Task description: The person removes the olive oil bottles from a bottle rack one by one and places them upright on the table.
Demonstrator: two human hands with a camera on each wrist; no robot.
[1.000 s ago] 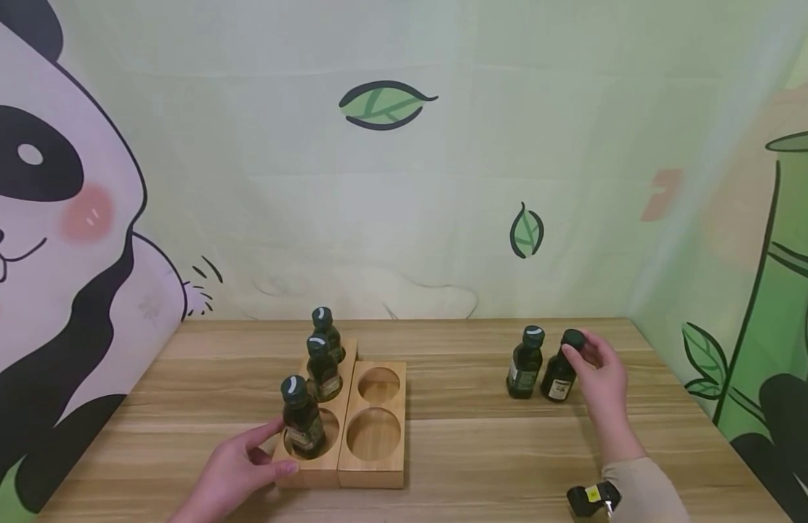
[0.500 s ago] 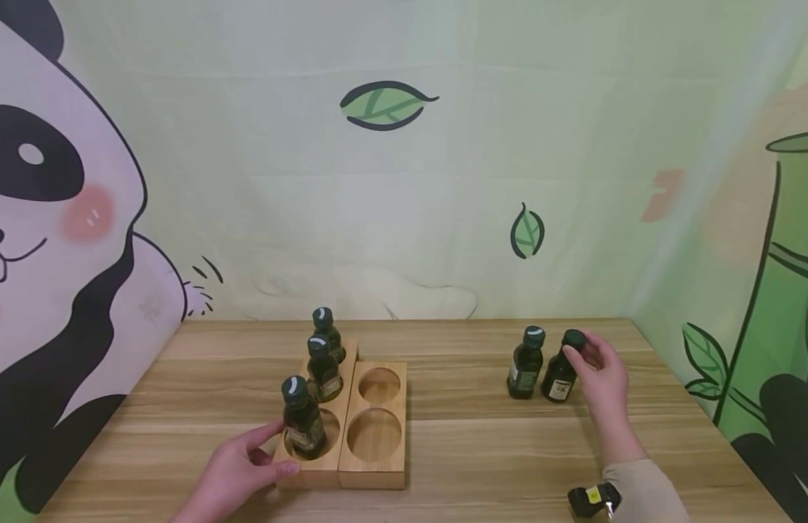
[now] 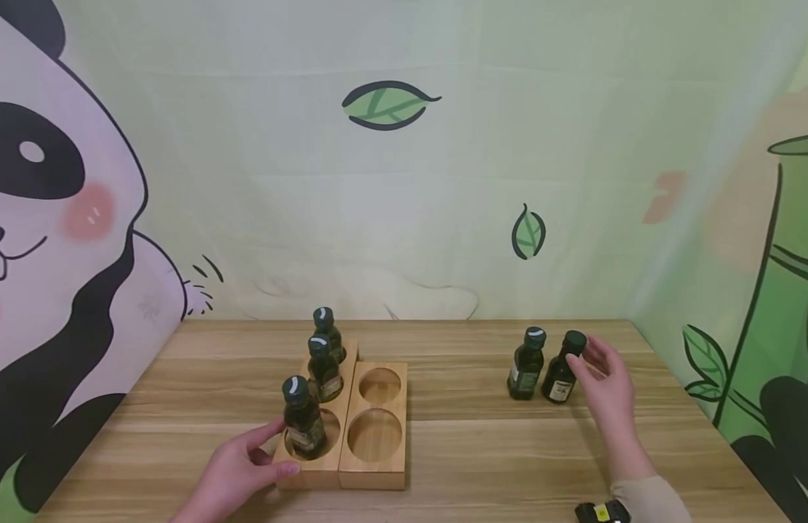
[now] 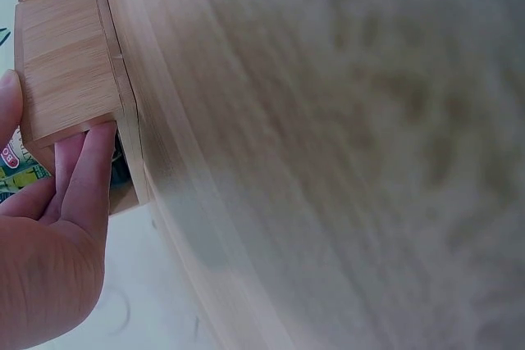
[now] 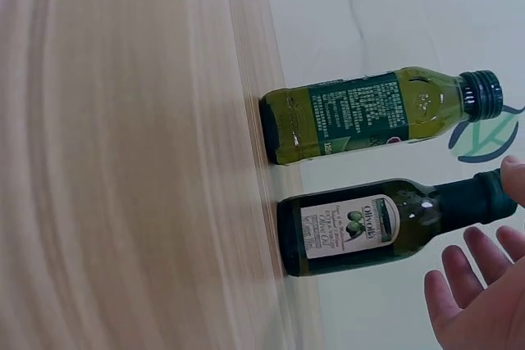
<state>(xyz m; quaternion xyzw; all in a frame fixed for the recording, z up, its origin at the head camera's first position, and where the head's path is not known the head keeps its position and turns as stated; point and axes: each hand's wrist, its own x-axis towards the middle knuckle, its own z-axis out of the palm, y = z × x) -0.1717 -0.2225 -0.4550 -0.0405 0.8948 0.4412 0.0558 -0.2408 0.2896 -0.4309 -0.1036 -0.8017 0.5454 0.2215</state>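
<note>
My left hand [image 3: 237,465] grips the near left corner of a wooden bottle rack [image 3: 319,477], thumb on its front face and fingers along its side. Three dark bottles with green-black caps stand in this rack: a front one [image 3: 304,428], a middle one [image 3: 324,374] and a rear one [image 3: 335,341]. At the right, a dark olive oil bottle [image 5: 349,231] with a cream label stands upright on the table. Around its cap my right hand [image 3: 609,378] is loosened, its fingers spread and thumb beside the neck. Close to its left stands a green glass bottle [image 5: 361,116].
Against the filled rack lies a second wooden block [image 3: 373,478] with two round bare recesses. The wood-grain table [image 3: 469,450] ends at a backdrop [image 3: 443,218] printed with a panda and leaves. A small black device [image 3: 602,513] sits at my right sleeve.
My right hand has loosened its fingers from the olive oil bottle's cap and shifted slightly right and down. The bottle and my left hand stay where they were.
</note>
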